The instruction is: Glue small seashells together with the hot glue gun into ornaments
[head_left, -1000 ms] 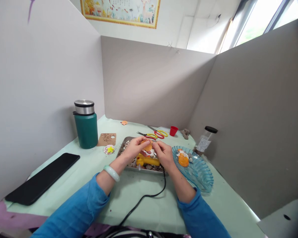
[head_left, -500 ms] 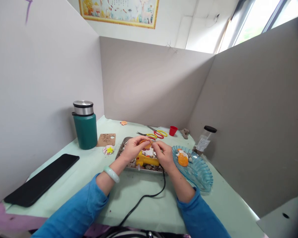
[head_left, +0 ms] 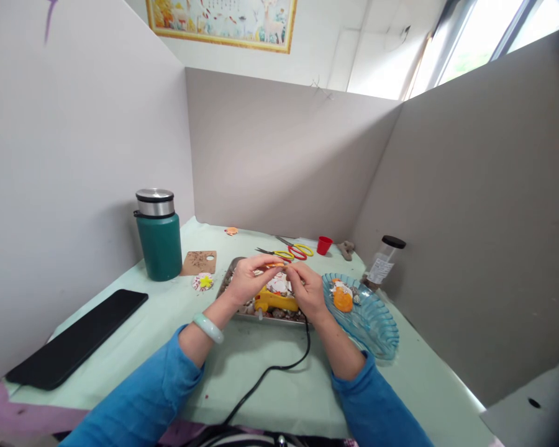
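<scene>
Pinching orange disc in left hand above tray with glue gun; nearly edge-on, long axis left-right. At disc's right end with right hand; cannot tell if gripping.

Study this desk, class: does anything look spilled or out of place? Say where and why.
Brown crumbs lie scattered over the card beside the bottle; they look spilled, though they may be stuck on. The glue gun lies among shells, its cord trailing untidily across the table.
</scene>
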Demonstrator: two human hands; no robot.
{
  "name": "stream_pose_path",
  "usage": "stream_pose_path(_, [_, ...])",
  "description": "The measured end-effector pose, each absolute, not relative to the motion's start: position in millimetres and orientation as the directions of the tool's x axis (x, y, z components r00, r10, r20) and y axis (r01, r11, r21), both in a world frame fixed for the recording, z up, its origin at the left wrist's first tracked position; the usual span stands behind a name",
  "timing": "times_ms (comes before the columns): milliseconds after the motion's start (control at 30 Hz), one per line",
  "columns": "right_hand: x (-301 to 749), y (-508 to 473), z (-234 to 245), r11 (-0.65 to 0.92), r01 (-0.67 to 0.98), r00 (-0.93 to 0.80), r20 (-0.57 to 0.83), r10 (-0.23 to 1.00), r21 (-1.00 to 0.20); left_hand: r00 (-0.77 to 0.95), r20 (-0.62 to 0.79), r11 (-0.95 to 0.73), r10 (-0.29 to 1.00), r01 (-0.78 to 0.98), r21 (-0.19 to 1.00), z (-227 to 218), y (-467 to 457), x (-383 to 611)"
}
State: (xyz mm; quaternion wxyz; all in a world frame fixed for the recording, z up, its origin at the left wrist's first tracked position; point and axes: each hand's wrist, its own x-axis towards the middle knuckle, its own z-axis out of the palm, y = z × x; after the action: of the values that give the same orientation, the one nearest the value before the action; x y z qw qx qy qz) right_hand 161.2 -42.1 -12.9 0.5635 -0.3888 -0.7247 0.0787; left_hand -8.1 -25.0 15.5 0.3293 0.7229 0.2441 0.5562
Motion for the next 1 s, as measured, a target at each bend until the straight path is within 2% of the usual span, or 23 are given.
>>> stream_pose_path(300, [160, -43, -12, 0.677, 0.48, -0.076, 0.742, 0.666, -0.558, 0.273, 0.642, -0.666, 0.716, -0.006, 0.746, 11, -22, -9])
stream_pose_path(400, [161, -40, -14, 0.622, 0.47, -0.063, 0.679, 0.731, -0.626, 0.276, 0.559, -0.565, 0.781, -0.066, 0.822, 7, -19, -6])
stream_pose_path(533, [165, -34, -14, 0.593, 0.448, -0.163, 0.591, 0.79, -0.669, 0.214, 0.419, -0.395, 0.883, -0.144, 0.907, 6, -11, -7])
stream_pose_path(667, [170, -33, -12, 0.565, 0.611, -0.3, 0.499, 0.813, -0.554, 0.154, 0.31, -0.272, 0.938, -0.226, 0.936, 9, -3, -13])
stream_pose_path(800, [169, -37, -13, 0.518, 0.748, -0.412, 0.322, 0.852, -0.414, 0.126, 0.245, -0.211, 0.961, -0.235, 0.949, 9, 1, -17])
stream_pose_path(900, [166, -41, -13, 0.49, 0.781, -0.421, 0.254, 0.871, -0.388, 0.116, 0.228, -0.194, 0.967, -0.249, 0.949, 8, 3, -18])
stream_pose_path(1000, [167, -42, -10, 0.493, 0.761, -0.427, 0.246, 0.87, -0.422, 0.092, 0.225, -0.191, 0.97, -0.282, 0.94, 7, 6, -21])
